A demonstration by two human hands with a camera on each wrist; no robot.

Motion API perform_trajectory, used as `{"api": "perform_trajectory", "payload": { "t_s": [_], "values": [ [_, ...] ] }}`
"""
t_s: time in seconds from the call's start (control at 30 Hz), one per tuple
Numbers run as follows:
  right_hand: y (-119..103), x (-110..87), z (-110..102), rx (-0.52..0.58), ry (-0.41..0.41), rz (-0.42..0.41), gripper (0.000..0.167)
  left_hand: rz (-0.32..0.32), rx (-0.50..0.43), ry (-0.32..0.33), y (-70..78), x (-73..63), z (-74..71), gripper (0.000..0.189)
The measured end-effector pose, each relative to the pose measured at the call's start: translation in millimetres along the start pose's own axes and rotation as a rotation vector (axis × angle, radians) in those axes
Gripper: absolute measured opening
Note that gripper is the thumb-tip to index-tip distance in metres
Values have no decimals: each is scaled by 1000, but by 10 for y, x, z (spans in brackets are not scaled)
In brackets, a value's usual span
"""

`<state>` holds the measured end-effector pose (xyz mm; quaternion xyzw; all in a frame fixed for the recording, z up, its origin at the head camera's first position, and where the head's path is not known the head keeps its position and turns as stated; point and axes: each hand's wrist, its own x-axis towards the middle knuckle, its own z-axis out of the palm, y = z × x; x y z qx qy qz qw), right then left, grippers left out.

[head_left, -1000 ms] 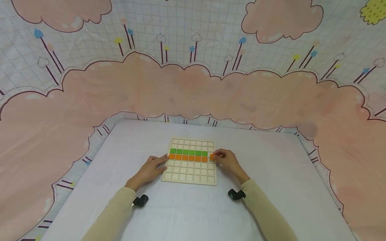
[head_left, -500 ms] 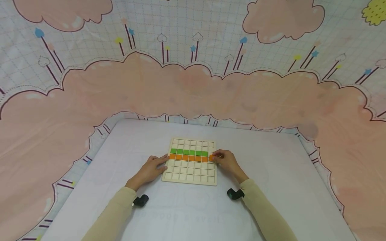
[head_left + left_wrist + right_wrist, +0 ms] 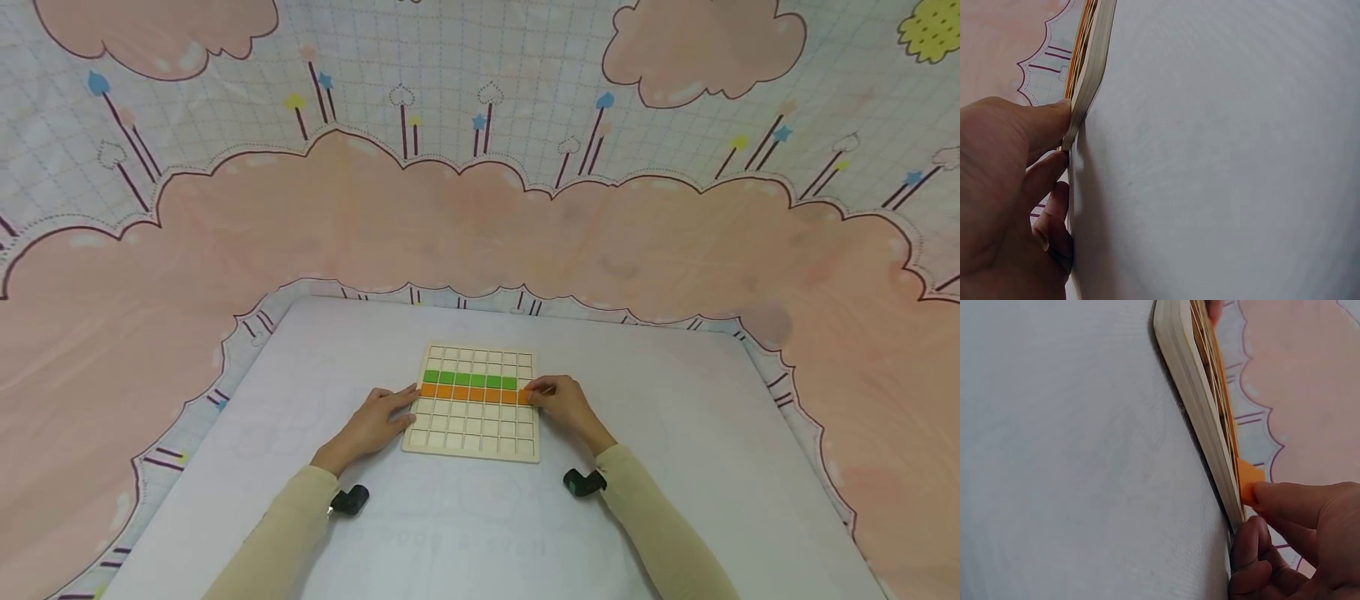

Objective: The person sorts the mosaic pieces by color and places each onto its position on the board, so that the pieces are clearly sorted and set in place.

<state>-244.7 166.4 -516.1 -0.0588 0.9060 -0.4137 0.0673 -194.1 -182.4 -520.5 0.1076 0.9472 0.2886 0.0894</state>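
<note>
A pale wooden grid board (image 3: 468, 443) lies on the white table. Green square tiles (image 3: 472, 380) fill most of one row, and orange tiles (image 3: 476, 394) line the row just nearer. My left hand (image 3: 371, 423) rests against the board's left edge, with its thumb and fingertips touching the side. At the right end of the orange row, my right hand (image 3: 568, 407) pinches an orange tile (image 3: 1249, 481) between thumb and fingers. In the right wrist view that tile stands tilted at the board's edge, its lower side touching the board. The fingertips partly hide it.
White table surface (image 3: 450, 533) surrounds the board. A printed cloth (image 3: 480, 225) with pink clouds hangs behind and at the sides. Black wrist devices (image 3: 351, 500) sit at both sleeve cuffs.
My right hand has lowered the orange tile slightly toward the near side, into line with the orange row. The left hand and the board have stayed still.
</note>
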Motion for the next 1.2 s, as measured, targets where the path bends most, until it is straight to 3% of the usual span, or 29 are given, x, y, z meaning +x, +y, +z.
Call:
{"api": "perform_trajectory", "payload": {
  "t_s": [0.33, 0.53, 0.83, 1.07, 1.2],
  "values": [
    [2, -17, -45, -24, 7, -13, 17, 2, -6, -6, 38, 33, 4, 53],
    [55, -54, -20, -24, -9, 24, 16, 5, -8, -17, 35, 13, 29, 53],
    [2, -7, 5, 67, 22, 32, 23, -9, -22, -28, -52, 54, -92, 53],
    [-27, -75, -120, 69, 17, 54, 24, -16, -29, -38, -82, 65, -128, 53],
    [-25, -110, -245, 62, 28, 40, 26, -12, 5, -11, -79, 39, -141, 53]
  ]
}}
